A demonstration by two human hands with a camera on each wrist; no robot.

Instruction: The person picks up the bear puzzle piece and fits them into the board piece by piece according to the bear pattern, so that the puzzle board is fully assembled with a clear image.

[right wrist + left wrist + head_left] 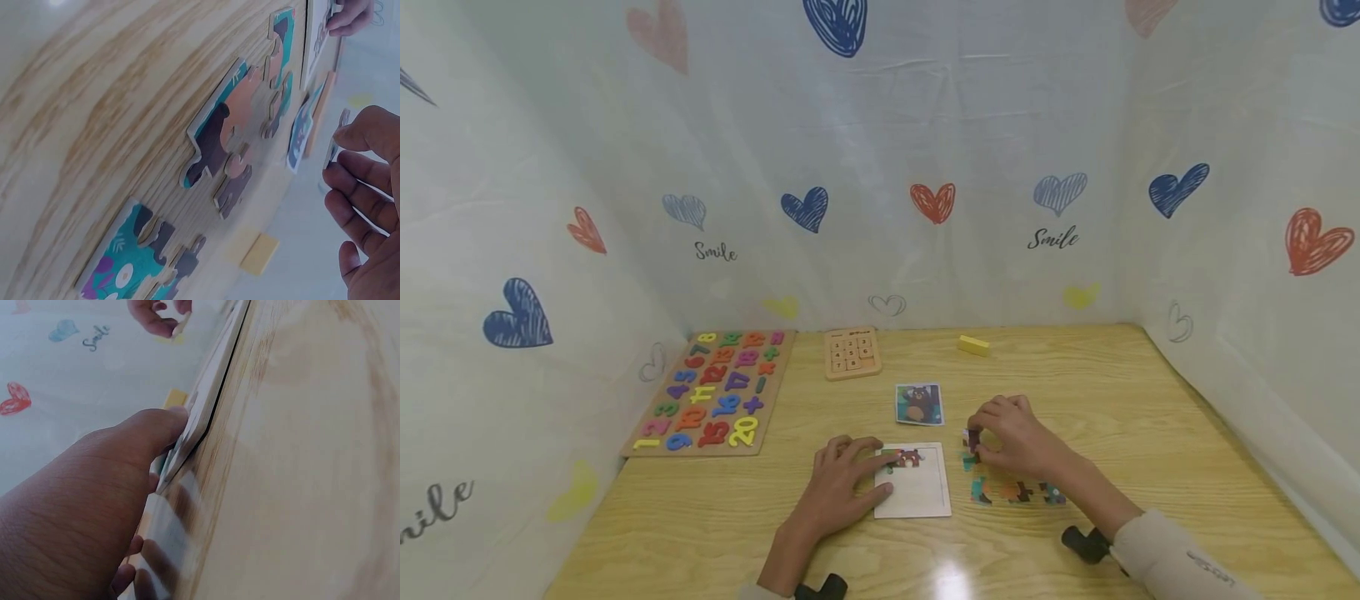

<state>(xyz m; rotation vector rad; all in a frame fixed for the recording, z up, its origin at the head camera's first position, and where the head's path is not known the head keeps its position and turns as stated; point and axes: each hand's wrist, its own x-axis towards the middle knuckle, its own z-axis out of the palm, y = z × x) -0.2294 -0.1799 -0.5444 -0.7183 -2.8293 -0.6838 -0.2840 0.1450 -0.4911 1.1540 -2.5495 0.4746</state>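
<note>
While fingers [369, 167] pinch, card [919, 405] lies nearby.

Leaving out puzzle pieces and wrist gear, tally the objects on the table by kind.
Puzzle tray: 1
Bear picture card: 1
Colourful number board: 1
Number-tile puzzle: 1
Yellow block: 1
Total: 5

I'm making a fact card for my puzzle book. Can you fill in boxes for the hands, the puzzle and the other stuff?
Left hand: touches the puzzle board
Right hand: pinches a puzzle piece
Pieces in board: along its far side; exact count unclear
Loose pieces: on the table, right of the board
Picture card: brown bear, beyond the board
Other toys: colourful number board, wooden number tile puzzle, yellow block
Backdrop: hearts and "Smile"
</note>
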